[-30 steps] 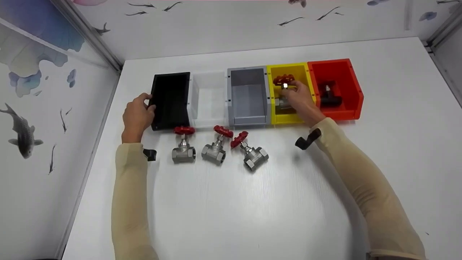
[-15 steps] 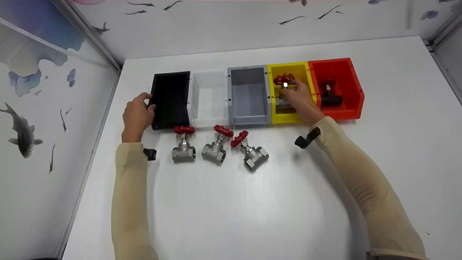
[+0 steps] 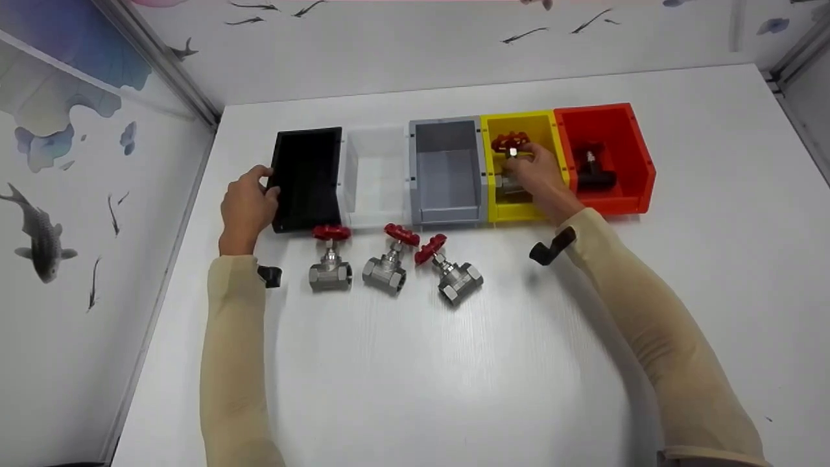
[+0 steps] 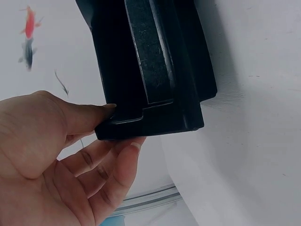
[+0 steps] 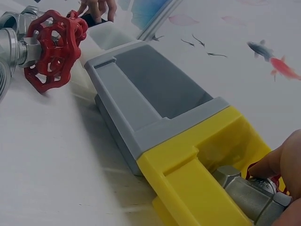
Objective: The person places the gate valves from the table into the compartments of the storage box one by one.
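Observation:
My left hand (image 3: 248, 202) pinches the left wall of the black bin (image 3: 306, 178); in the left wrist view the thumb lies over the rim and the fingers bend against the outside. Inside the yellow bin (image 3: 515, 213), my right hand (image 3: 539, 176) grips a steel valve (image 5: 251, 197) with a red handwheel (image 3: 510, 141) near its neck; the hand hides part of the valve body. Three more steel valves with red handwheels lie in front of the bins: a left valve (image 3: 331, 275), a middle valve (image 3: 385, 274) and a right valve (image 3: 459, 283).
Between the black and yellow bins stand a white bin (image 3: 376, 175) and a grey bin (image 3: 446, 175), side by side. At the right end, a red bin (image 3: 619, 139) holds a dark T-shaped fitting (image 3: 595, 179). Walls enclose the white table (image 3: 415, 376) at the back and left.

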`<state>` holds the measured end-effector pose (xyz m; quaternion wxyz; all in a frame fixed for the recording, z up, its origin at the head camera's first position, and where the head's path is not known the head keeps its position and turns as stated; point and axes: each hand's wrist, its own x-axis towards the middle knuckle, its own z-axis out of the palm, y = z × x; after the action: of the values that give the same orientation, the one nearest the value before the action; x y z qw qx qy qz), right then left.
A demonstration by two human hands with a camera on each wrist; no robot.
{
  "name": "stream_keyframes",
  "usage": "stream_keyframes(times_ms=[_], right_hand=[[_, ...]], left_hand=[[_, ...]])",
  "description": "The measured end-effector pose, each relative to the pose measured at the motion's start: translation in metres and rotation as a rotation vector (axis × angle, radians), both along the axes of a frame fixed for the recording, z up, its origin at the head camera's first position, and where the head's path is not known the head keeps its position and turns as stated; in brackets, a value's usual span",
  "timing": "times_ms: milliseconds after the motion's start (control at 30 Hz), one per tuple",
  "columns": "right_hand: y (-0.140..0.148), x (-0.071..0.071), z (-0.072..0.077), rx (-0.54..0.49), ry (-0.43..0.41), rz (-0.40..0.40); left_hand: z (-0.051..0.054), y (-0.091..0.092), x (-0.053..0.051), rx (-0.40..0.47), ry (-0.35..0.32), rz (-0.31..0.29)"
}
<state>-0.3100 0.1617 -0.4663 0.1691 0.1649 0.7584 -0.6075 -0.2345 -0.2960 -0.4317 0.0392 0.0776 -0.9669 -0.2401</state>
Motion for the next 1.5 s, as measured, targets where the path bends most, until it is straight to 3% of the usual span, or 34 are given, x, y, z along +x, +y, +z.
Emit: stream_keyframes(times_ms=[200,900,1500], right_hand=[[0.0002,-0.0014,0.0000,0.017,-0.015,0.001],[0.0006,-0.0008,-0.0049,0.049,0.045,0.018],[0.0012,0.0001,-0.0070,0.068,0.089,0.042]], left_hand=[[0.0007,-0.0005,-0.0006,-0.001,-0.020,0.009],[-0.0020,0.0005,-0.0008,0.001,0.003,0.004],[0.0005,0.0024,-0.0003,-0.014,-0.025,0.019]])
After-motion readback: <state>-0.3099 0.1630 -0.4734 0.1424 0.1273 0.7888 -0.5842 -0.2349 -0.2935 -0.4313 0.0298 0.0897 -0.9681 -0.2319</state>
